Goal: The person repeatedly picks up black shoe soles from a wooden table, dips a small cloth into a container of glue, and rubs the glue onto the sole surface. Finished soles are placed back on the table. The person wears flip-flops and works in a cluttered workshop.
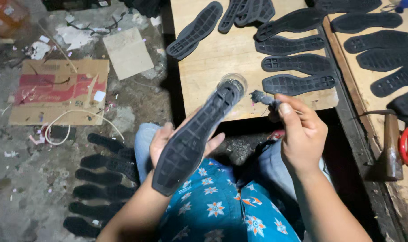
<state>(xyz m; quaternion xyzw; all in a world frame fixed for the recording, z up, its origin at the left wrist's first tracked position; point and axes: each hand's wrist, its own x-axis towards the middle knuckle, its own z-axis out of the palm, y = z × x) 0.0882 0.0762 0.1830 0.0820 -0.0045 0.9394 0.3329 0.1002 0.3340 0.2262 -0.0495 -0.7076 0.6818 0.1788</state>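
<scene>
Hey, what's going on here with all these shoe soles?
A seated person holds a black shoe sole tread-up in the left hand. The right hand grips a small dark brush or swab just beside the sole's heel end, next to a small clear jar on the wooden board. More soles lie in rows on the board and on the floor.

A flattened cardboard box (58,92) lies on the dirty floor at the left, tan with a broad red printed band across its middle and a small white paper scrap (99,96) on its right part. Just beyond it lies a plain pale square board (128,52). In the top left corner sits a blurred orange package (6,15), too indistinct to identify further.
</scene>
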